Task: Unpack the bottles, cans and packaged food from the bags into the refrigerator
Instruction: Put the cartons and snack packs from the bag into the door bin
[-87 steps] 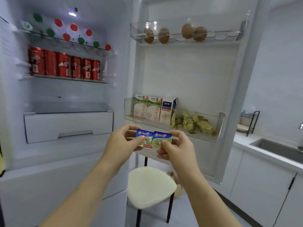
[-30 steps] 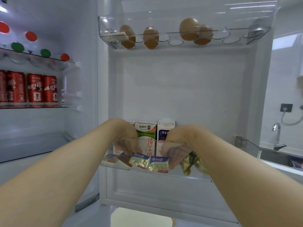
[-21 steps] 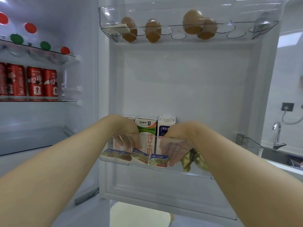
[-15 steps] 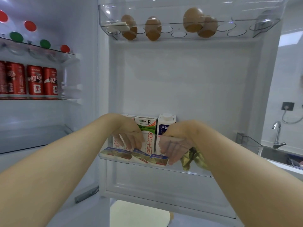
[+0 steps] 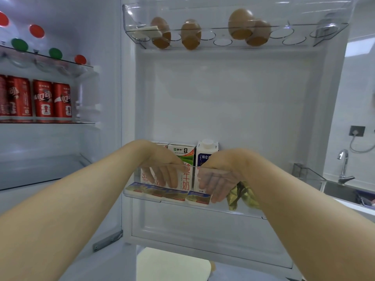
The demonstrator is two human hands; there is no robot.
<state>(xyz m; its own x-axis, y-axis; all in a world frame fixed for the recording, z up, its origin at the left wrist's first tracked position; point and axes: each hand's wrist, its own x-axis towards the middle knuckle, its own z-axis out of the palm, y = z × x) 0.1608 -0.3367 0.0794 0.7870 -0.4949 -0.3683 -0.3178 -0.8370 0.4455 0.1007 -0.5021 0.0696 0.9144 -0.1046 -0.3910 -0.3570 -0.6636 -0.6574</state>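
Green-striped carton (image 5: 182, 154) marked 蒙牛 stands behind blue-topped packs (image 5: 174, 194).

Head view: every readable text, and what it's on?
"蒙牛": top of the middle milk carton.
"牛奶": same carton's front, vertical.
"特仑": white carton, rest behind the right hand.
"可口可": red cans, stylised.
"3": left carton, rest behind the left hand.
Butter packs: print too blurred.
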